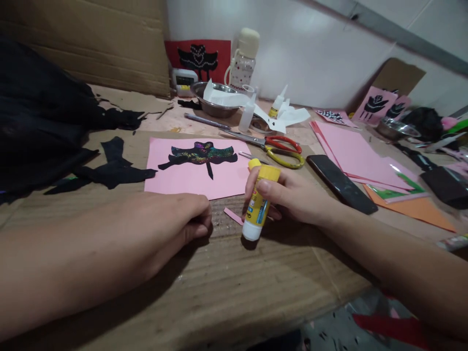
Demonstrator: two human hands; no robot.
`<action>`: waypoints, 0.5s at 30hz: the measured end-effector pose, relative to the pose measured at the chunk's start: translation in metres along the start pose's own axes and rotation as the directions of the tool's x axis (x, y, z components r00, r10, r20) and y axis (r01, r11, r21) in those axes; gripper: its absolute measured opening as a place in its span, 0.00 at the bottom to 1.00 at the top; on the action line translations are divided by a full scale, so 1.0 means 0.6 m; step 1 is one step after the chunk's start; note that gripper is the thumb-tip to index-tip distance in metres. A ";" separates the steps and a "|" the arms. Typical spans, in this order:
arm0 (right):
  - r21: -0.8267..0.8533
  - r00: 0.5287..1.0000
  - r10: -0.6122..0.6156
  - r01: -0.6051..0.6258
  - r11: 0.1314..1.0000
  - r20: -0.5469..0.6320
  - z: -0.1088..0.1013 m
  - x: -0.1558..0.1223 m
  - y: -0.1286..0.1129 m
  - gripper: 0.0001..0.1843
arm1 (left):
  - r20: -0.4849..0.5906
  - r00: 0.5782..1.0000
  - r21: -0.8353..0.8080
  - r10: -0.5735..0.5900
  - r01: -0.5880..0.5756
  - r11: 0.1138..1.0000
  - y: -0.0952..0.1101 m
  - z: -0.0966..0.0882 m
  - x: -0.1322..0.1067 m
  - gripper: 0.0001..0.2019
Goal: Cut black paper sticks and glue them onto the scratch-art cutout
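My right hand (285, 195) is wrapped round a yellow glue stick (258, 204), its white end pointing down just above the cardboard. A second small yellow piece (253, 163), perhaps a cap, shows behind its fingers. My left hand (190, 214) rests on the cardboard with its fingers curled in; what they hold, if anything, is hidden. Beyond both hands lies a pink card (183, 180) bearing a black cut-out shape (203, 155) with shiny coloured glitter and one short black stem. A narrow pink paper strip (233, 215) lies between the hands, near the glue stick.
Scissors (270, 145) with red and yellow handles lie behind the card. Black fabric scraps (113, 170) are at left. A phone (340, 183) and pink sheets (361, 151) lie at right. A metal bowl (215, 108), small glue bottles (248, 113) and a drinking bottle (244, 63) stand behind.
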State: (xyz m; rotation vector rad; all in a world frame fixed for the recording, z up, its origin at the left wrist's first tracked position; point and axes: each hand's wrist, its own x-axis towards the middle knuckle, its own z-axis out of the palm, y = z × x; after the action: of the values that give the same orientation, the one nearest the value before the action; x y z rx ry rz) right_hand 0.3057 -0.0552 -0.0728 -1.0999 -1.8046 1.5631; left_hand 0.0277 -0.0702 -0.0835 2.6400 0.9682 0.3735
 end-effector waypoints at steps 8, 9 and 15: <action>-0.041 1.000 0.005 -0.005 0.999 -0.002 0.000 0.001 -0.001 0.39 | 0.074 0.973 0.285 0.221 -0.232 0.930 0.013 -0.012 0.021 0.22; -0.045 1.000 0.003 -0.003 0.999 0.002 0.000 0.001 -0.001 0.39 | 0.077 0.964 0.327 0.256 -0.267 0.907 0.019 -0.013 0.022 0.22; 0.011 0.999 -0.029 0.029 1.000 0.021 0.000 0.004 0.003 0.34 | 0.211 0.920 0.567 0.330 -0.390 0.726 0.062 -0.003 0.021 0.13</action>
State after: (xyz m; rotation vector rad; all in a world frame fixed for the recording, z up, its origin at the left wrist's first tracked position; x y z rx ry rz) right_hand 0.3048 -0.0535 -0.0749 -1.0509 -1.8160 1.5716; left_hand 0.0581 -0.0881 -0.0663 3.4092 0.5903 -0.0004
